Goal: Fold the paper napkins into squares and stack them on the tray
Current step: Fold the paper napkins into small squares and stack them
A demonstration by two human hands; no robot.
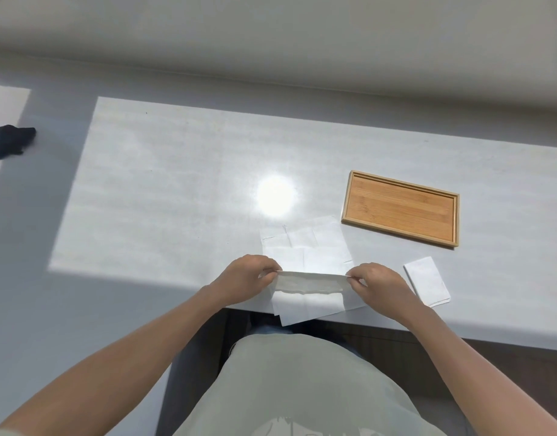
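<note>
tray [400,208] on table [176,184], right of napkins [305,240]

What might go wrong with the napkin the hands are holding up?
The napkin is thin and pinched at both ends by the left hand and right hand, so a hard pull might tear it. The loose napkins underneath overhang the table edge and could slide off.

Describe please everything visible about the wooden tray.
The wooden tray is a flat rectangle, bamboo by its look, with a low raised rim and a light striped grain. It lies on the white table, turned a little askew, beyond the right hand. Nothing lies in it, and no napkin or hand touches it.
</note>
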